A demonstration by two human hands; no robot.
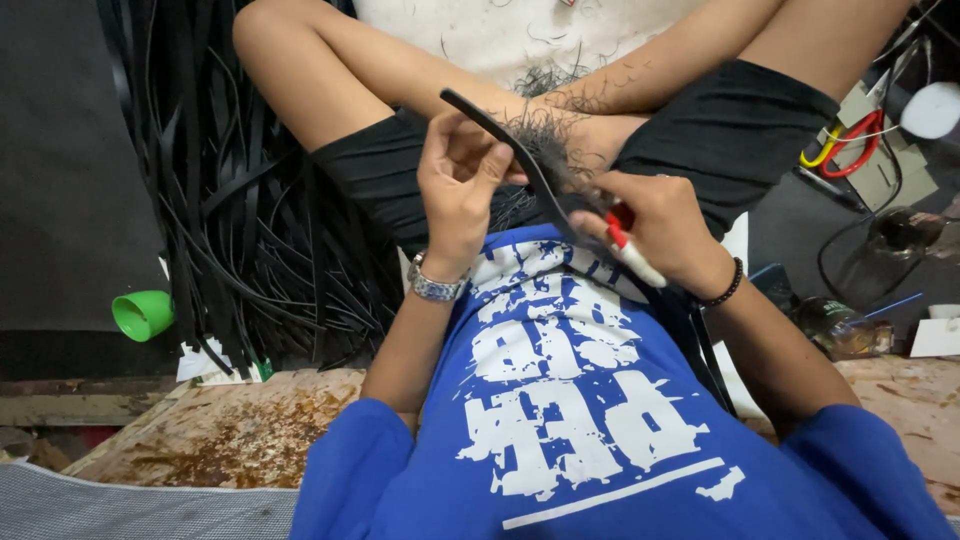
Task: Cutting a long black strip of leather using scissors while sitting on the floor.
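Observation:
My left hand (458,185), with a metal watch on its wrist, grips a curved black strip (500,135) that rises up and to the left over my lap. A tuft of black fibres (548,140) sticks out along the strip between my hands. My right hand (660,225), with a dark bead bracelet on the wrist, holds a small tool with a red and white handle (628,245) against the strip's lower end. Both hands work above my crossed legs and black shorts.
A big pile of long black strips (250,220) lies on the left. A green plastic cup (142,314) lies on its side beside it. Red and yellow handled scissors (848,145), cables and a dark bottle (845,330) sit at right. I sit on a worn wooden board (230,430).

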